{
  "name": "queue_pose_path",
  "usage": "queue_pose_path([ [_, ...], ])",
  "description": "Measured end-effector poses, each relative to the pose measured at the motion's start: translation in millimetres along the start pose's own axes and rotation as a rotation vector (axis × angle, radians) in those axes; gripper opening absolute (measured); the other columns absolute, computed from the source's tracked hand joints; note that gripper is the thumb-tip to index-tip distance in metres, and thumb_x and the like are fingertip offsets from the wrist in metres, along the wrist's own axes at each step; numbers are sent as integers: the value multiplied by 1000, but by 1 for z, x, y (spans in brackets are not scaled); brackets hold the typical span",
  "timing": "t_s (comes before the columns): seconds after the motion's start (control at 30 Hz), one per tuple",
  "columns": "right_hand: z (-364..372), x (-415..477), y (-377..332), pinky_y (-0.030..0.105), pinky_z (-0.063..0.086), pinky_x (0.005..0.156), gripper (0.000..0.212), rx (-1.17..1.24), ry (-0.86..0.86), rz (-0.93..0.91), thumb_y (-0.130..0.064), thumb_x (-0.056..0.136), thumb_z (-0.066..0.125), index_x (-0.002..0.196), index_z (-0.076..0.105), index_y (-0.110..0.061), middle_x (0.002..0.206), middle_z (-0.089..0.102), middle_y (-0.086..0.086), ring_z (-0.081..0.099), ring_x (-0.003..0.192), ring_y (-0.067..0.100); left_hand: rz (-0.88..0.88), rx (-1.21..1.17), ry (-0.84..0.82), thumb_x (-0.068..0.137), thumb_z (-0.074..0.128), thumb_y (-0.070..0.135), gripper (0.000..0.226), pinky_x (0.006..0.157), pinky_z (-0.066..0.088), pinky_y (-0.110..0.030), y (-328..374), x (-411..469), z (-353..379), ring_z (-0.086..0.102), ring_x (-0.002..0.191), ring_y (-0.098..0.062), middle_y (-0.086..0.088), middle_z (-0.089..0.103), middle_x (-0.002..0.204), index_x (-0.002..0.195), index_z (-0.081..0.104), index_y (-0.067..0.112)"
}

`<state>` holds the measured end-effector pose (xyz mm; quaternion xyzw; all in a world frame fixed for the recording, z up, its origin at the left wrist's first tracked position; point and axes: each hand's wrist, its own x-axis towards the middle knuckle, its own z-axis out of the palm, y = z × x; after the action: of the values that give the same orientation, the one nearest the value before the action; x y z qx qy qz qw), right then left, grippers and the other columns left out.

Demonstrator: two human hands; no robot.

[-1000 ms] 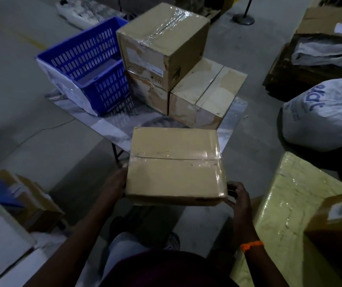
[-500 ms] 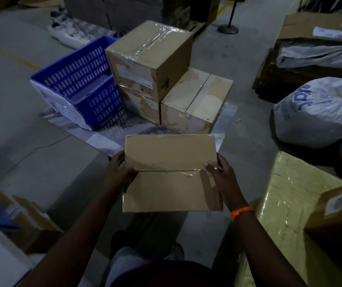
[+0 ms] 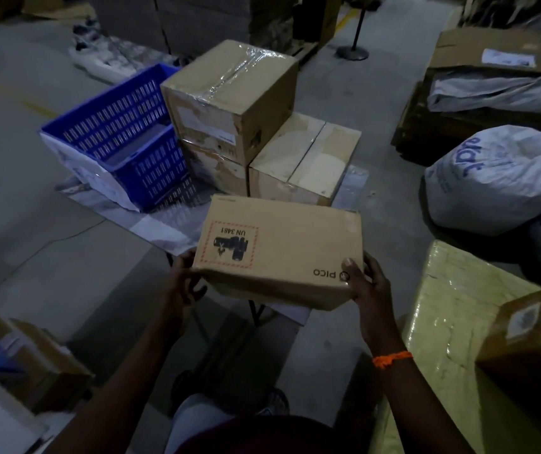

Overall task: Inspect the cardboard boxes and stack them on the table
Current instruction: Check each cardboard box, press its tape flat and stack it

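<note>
Ahead, the worktop (image 3: 164, 227) carries a blue basket (image 3: 121, 136), a two-box stack (image 3: 229, 103) and a low box (image 3: 305, 158) beside it. My left hand (image 3: 184, 283) and right hand (image 3: 365, 283) grip opposite ends of the cardboard box (image 3: 282, 250) above the worktop's near edge. Its top face shows an inverted UN 3481 label.

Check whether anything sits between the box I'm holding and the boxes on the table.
Nothing visible does. The held box hangs over the near edge of the table, just in front of the low box, whose top is free. The basket stands off to the left.
</note>
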<state>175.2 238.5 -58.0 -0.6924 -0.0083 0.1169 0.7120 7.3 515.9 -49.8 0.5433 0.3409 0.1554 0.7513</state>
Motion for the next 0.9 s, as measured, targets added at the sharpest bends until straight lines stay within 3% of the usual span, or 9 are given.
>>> queue_pose_path([
  [0.1,-4,-2,11,43,60,84,32,-14,8,-11,-20,97,72,128,70,-25,112,77,5,74,94,16,15,82,20,82,54,69,66,103,45,-50,-5,3,2,60,123,-22,-2,65,132,131,59,25],
  [0.23,-6,-2,16,45,61,90,41,-20,-4,-18,-25,96,73,136,66,-26,121,75,4,73,108,21,4,169,53,64,75,79,92,103,51,-57,-7,10,-2,64,120,-25,-7,64,134,135,59,23],
  [0.37,-7,-3,21,47,61,92,39,-55,7,-34,-30,96,73,135,66,-29,122,74,3,71,111,23,-6,157,79,65,76,79,88,103,51,-58,-12,12,-3,63,122,-26,-7,63,136,135,59,27],
  [0.43,-7,-4,23,50,59,96,46,-138,14,-43,-46,94,73,137,65,-33,127,70,2,69,115,21,42,211,94,75,71,74,78,103,51,-56,-11,7,1,64,121,-24,-6,64,135,136,57,26],
  [0.53,-2,-3,15,45,55,102,50,-455,52,-206,-46,97,68,143,59,-27,130,59,-2,62,119,18,342,568,115,100,58,45,49,96,54,-38,3,7,12,60,122,-19,-2,58,139,142,52,23],
  [0.63,13,10,-3,46,51,105,46,-784,93,-474,-14,99,62,144,55,-6,142,54,17,54,131,34,659,1146,98,101,50,29,51,114,39,-53,21,23,24,36,146,-26,-4,38,158,151,42,24],
  [0.7,31,20,-13,53,43,115,48,-954,-18,-596,-11,95,59,142,57,-1,153,49,22,44,143,40,711,1352,-90,101,44,32,55,122,20,-52,29,33,40,15,155,-24,-4,26,166,155,37,24],
  [0.77,55,27,-20,55,38,119,54,-991,-237,-610,-18,95,52,146,54,2,156,47,22,40,148,40,691,1406,-264,105,28,41,58,123,17,-48,33,39,60,12,156,-23,-6,23,168,158,32,19],
  [0.9,100,38,-24,54,22,125,67,-1193,-415,-564,-36,100,29,158,37,-3,167,31,15,26,157,31,625,1504,-322,98,3,55,77,125,13,-47,29,56,82,11,157,-22,-6,15,170,161,22,16],
])
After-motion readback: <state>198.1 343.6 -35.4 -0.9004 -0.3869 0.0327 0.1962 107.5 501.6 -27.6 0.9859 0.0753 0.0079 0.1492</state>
